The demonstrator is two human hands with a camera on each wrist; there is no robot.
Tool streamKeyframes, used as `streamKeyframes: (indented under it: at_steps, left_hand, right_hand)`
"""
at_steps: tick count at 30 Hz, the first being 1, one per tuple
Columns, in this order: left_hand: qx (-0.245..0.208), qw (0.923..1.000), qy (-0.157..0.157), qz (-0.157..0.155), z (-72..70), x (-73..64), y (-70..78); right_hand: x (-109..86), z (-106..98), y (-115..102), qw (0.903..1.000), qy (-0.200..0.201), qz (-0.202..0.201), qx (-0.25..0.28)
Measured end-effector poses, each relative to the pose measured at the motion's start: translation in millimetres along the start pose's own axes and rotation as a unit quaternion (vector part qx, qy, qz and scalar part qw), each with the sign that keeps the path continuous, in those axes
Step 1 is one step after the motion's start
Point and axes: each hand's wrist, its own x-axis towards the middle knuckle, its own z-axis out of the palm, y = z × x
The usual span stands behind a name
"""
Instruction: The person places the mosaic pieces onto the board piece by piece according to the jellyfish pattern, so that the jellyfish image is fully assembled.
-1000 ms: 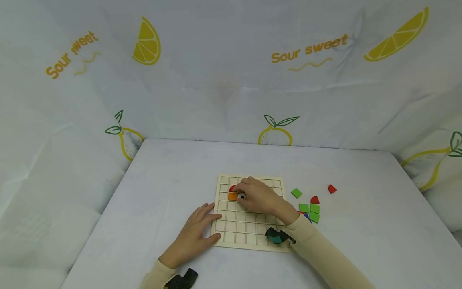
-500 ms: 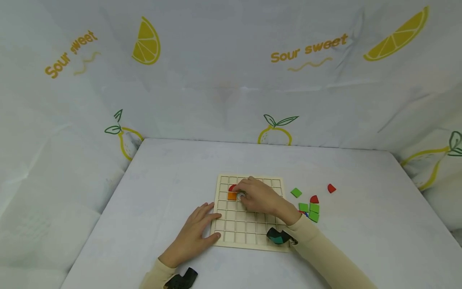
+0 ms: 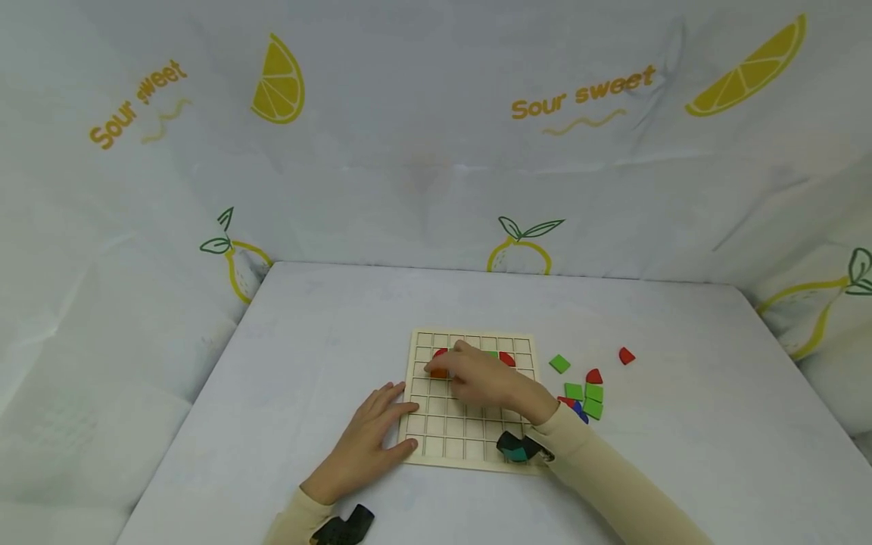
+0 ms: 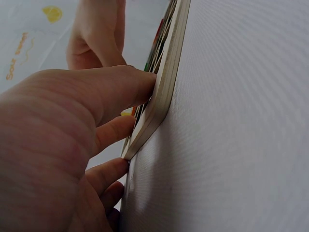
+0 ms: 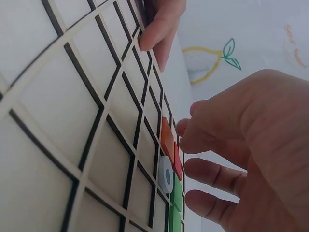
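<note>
A pale gridded board lies on the table. My left hand rests at its left edge, fingers spread and thumb touching the rim. Over the upper left cells is my right hand, fingers loosely bent, with nothing visible between them. Below its fingertips in the right wrist view are an orange square tile, a red piece, a green tile and a white round piece with a dark centre, all set in cells. Another red rounded piece sits farther right in the same row.
Right of the board lie loose green squares, red quarter-round pieces and a blue piece. A white cloth wall with lemon prints rises behind the table.
My right hand has lifted off the white round piece and shifted slightly left over the orange tile, uncovering a green tile and a red piece on the right. The left hand stays put.
</note>
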Motion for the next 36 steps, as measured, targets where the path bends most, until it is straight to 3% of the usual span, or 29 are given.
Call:
streamKeyframes:
  at_steps: [9,16,25,36]
  left_hand:
    - [0.011,0.9995,0.024,0.017,3.1,-0.4,-0.3]
    - [0.012,0.9998,0.017,0.000,3.5,0.4,0.8]
    - [0.013,0.9999,0.003,-0.010,3.4,1.6,0.0]
    - [0.013,0.9998,0.003,-0.015,3.4,1.7,1.0]
  right_hand:
    - [-27.4,-16,8,0.9975,0.058,0.001,0.041]
    - [-62.7,-33,25,0.9928,0.105,0.024,0.053]
    - [-103.1,-50,51,0.9869,0.118,0.095,0.053]
    - [-137.0,-58,79,0.9789,0.143,0.143,0.029]
